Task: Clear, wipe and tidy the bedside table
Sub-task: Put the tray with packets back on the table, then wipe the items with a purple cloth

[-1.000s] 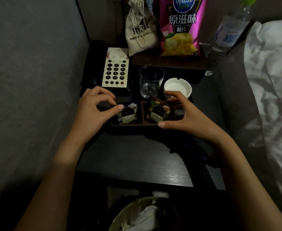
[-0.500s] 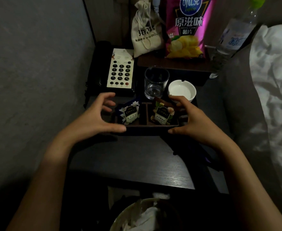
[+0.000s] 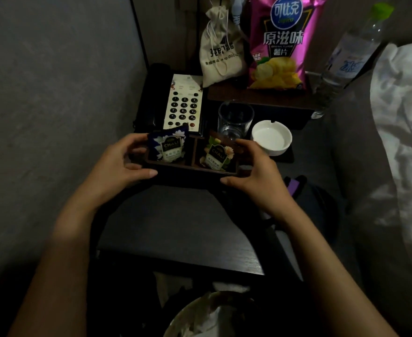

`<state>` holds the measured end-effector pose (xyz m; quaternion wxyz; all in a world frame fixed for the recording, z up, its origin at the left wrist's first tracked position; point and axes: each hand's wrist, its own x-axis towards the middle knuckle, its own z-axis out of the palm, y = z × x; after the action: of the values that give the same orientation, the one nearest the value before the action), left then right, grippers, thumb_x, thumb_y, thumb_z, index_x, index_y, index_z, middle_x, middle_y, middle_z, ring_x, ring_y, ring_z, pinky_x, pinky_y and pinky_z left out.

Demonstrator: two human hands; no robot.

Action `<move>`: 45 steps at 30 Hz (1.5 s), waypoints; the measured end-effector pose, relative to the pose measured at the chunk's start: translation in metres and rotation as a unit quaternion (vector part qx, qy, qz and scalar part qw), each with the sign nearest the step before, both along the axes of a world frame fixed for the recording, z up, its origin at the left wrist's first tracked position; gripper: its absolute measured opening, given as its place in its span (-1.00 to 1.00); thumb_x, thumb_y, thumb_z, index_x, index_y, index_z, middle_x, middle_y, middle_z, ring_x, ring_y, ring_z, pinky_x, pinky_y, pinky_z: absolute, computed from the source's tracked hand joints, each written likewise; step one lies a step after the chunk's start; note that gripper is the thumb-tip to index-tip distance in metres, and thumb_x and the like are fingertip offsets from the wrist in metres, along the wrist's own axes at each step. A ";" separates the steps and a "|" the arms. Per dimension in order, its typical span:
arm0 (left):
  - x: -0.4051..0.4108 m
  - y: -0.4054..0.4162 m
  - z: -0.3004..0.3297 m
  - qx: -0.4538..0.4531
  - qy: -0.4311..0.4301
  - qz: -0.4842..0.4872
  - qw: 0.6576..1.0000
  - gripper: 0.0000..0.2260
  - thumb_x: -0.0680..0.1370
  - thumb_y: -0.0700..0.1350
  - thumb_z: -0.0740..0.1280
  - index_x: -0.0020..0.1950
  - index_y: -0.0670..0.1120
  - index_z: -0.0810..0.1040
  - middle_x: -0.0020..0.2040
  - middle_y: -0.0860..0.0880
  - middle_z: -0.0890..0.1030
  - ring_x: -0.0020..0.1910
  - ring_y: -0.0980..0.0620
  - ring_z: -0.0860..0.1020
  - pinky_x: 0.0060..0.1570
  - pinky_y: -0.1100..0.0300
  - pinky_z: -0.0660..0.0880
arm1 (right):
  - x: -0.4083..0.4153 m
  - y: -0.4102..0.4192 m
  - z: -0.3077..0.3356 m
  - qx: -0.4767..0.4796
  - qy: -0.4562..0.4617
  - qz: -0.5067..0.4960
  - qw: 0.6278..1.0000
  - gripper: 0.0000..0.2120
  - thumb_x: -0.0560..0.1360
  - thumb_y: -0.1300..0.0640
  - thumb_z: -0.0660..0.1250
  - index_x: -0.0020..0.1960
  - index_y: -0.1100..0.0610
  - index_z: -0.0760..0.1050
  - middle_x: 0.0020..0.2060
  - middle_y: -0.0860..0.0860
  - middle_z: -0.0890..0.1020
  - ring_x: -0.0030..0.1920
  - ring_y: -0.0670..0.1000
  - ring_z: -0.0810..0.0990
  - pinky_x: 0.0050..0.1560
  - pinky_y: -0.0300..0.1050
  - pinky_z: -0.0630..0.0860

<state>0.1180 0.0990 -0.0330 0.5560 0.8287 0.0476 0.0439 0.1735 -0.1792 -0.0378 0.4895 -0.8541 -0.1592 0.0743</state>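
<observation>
- Two hands on the little dark wooden tray (image 3: 175,166) right now: the left hand (image 3: 117,166) grips its left end, thumb along the front edge and fingers curled over the back, and the right hand (image 3: 256,171) does the same on the right end, thumb at the front corner.
- Can't really tell if the tray is lifted or sitting flat on the bedside table (image 3: 175,229), it's pretty dark under it.
- Tray has two compartments. Left one holds a blue tea sachet (image 3: 169,145) standing tilted, right one a dark sachet with white flowers (image 3: 215,154), also leaning.
- Just behind the tray there's a phone (image 3: 183,105) with a white keypad on the left, then an empty drinking glass (image 3: 235,120), then a white ashtray (image 3: 271,139) on a dark mat, near the right hand's fingers.
- Further back, on a brown box, a cloth drawstring bag (image 3: 220,59) and a pink bag of chips (image 3: 280,42) stand side by side.
- A clear water bottle (image 3: 348,62) with a green cap leans at the table's right edge, next to the white bedding (image 3: 404,142).
- At the very bottom, below the table's front edge, you can see the rim of a bin (image 3: 190,314) with crumpled stuff inside.
</observation>
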 end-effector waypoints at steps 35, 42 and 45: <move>-0.013 0.002 -0.012 -0.023 0.011 0.140 0.990 -0.32 0.47 -0.59 0.16 0.56 -0.23 0.11 0.48 -0.18 0.31 0.45 -0.07 0.33 0.35 0.11 0.34 | -0.015 0.012 -0.003 0.043 0.009 -0.007 0.999 -0.27 0.37 0.24 0.54 0.44 0.05 0.29 0.31 -0.03 0.51 0.28 -0.11 0.50 0.27 -0.20 0.48; -0.040 -0.030 0.002 -0.011 -0.214 0.262 0.941 -0.59 0.41 -0.39 0.21 0.02 0.12 0.49 -0.10 0.10 0.58 -0.17 0.23 0.54 -0.15 0.42 0.46 | -0.032 -0.060 0.007 -0.161 -0.090 -0.247 0.951 -0.67 0.42 0.08 0.50 0.10 0.12 0.48 0.04 0.07 0.57 0.10 0.11 0.54 0.02 0.14 0.54; -0.044 -0.060 0.000 -0.001 -0.191 0.210 0.959 -0.56 0.46 -0.40 0.22 -0.03 0.19 0.51 -0.13 0.09 0.60 -0.17 0.20 0.56 -0.16 0.38 0.48 | -0.045 -0.079 0.006 -0.271 -0.024 -0.261 0.926 -0.62 0.40 0.02 0.51 0.08 0.18 0.47 0.09 0.19 0.52 0.14 0.22 0.46 0.07 0.17 0.49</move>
<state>0.0743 0.0385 -0.0335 0.5339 0.7756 0.1140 0.3169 0.1283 -0.2582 -0.0321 0.2374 -0.9671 0.0835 -0.0361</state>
